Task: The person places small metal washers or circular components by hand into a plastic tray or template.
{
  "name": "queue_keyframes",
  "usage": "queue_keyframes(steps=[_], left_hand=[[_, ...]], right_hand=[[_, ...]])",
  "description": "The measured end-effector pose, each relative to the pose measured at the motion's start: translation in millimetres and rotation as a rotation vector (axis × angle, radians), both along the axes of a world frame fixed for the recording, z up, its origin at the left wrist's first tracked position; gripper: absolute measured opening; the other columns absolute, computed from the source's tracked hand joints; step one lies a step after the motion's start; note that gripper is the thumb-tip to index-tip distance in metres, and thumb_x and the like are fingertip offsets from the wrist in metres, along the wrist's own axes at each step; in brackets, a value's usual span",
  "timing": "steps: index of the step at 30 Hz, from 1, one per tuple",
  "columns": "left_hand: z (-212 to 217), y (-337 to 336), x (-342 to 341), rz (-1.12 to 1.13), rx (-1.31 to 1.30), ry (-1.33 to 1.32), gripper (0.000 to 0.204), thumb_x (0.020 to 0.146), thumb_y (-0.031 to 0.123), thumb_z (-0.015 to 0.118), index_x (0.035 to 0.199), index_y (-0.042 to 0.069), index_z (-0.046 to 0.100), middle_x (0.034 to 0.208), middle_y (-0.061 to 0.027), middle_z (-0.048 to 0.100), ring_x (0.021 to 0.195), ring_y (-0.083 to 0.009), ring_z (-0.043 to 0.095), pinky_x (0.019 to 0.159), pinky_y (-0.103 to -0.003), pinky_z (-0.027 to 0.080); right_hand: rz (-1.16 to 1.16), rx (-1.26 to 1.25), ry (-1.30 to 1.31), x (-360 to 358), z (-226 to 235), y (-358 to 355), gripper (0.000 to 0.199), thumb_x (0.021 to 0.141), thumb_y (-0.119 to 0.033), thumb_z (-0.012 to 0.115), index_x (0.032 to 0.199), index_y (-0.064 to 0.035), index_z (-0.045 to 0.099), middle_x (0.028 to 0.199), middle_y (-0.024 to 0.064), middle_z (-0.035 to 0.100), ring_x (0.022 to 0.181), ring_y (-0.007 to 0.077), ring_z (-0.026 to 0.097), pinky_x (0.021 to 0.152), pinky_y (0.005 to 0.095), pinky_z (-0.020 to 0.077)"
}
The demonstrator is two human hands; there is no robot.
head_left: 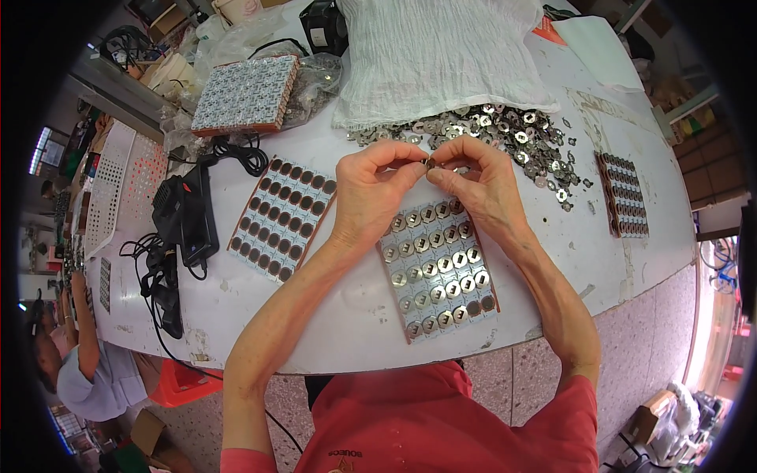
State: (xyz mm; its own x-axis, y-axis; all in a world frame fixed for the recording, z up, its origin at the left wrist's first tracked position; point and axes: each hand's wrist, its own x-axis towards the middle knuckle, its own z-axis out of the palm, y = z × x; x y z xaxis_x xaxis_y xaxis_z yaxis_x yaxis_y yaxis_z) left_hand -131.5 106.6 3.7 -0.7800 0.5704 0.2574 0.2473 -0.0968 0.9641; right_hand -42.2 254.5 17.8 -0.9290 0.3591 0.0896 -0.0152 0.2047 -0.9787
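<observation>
As we looked down through the head view, we saw both hands raised over the white table [347, 323], fingertips meeting near its middle. With the left hand [369, 188] we held a narrow pinch, thumb against forefinger, on a small metal piece [428, 164]; with the right hand [479, 188] we pinched the same piece from the other side. Fingers covered much of it, so we could not tell its exact shape. It was above the far edge of a front panel [441, 307], where rows of silvery pieces sat on round spots; two dark spots showed at the near right corner. Just beyond our hands we saw a heap of loose metal pieces [524, 140], spilling from under a white cloth [449, 59]. To our left lay a panel of dark spots [282, 217], and near it a black device [189, 211]. Farther back stood a stack of panels [246, 93]; well to our right lay another small panel [625, 195].
</observation>
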Motion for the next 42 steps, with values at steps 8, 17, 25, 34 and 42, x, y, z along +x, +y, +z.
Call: queue_keyframes(steps=[8,17,25,34,42], left_hand=[[1.6,-0.1,-5.6,-0.069,0.141,-0.357,0.013,0.084,-0.007,0.069,0.096,-0.004,0.074,0.091,-0.0090,0.073,0.081,-0.0124,0.069,0.073,-0.024,0.056],[4.5,-1.6,-3.6,-0.012,-0.015,-0.226,0.013,0.082,-0.005,0.069,0.095,-0.004,0.073,0.084,-0.0078,0.072,0.077,-0.0119,0.069,0.070,-0.024,0.056],[4.2,-0.8,-5.2,0.054,-0.071,-0.295,0.012,0.083,-0.001,0.068,0.094,-0.005,0.073,0.082,-0.0073,0.072,0.073,-0.0117,0.068,0.068,-0.024,0.056],[3.6,0.9,-2.1,0.039,0.006,-0.221,0.013,0.083,-0.003,0.068,0.095,-0.005,0.072,0.084,-0.0072,0.072,0.074,-0.0105,0.067,0.068,-0.023,0.054],[-4.3,0.7,-5.0,0.168,-0.178,0.096,0.014,0.082,-0.003,0.068,0.095,-0.002,0.073,0.089,-0.0074,0.072,0.075,-0.0126,0.069,0.067,-0.026,0.055]], right_hand=[[0.070,-0.105,0.006,-0.2,0.0,7.2,0.011,0.083,-0.008,0.073,0.087,-0.0023,0.065,0.086,0.0026,0.068,0.079,0.0100,0.062,0.071,0.0267,0.0490],[0.068,-0.278,-0.008,1.4,1.8,4.9,0.011,0.087,-0.007,0.071,0.094,-0.0013,0.065,0.089,0.0042,0.067,0.081,0.0102,0.064,0.075,0.0244,0.0539],[0.046,-0.364,-0.019,-0.3,-1.1,5.2,0.013,0.087,-0.007,0.070,0.097,-0.0004,0.065,0.090,0.0058,0.068,0.081,0.0120,0.065,0.076,0.0258,0.0541],[0.036,-0.181,-0.060,1.5,2.0,2.6,0.015,0.085,-0.013,0.070,0.091,-0.0006,0.065,0.085,0.0046,0.064,0.083,0.0130,0.059,0.076,0.0280,0.0480],[-0.018,-0.078,0.066,2.5,8.3,7.4,0.013,0.084,-0.012,0.071,0.090,-0.0010,0.066,0.085,0.0049,0.065,0.081,0.0115,0.060,0.075,0.0278,0.0479]])
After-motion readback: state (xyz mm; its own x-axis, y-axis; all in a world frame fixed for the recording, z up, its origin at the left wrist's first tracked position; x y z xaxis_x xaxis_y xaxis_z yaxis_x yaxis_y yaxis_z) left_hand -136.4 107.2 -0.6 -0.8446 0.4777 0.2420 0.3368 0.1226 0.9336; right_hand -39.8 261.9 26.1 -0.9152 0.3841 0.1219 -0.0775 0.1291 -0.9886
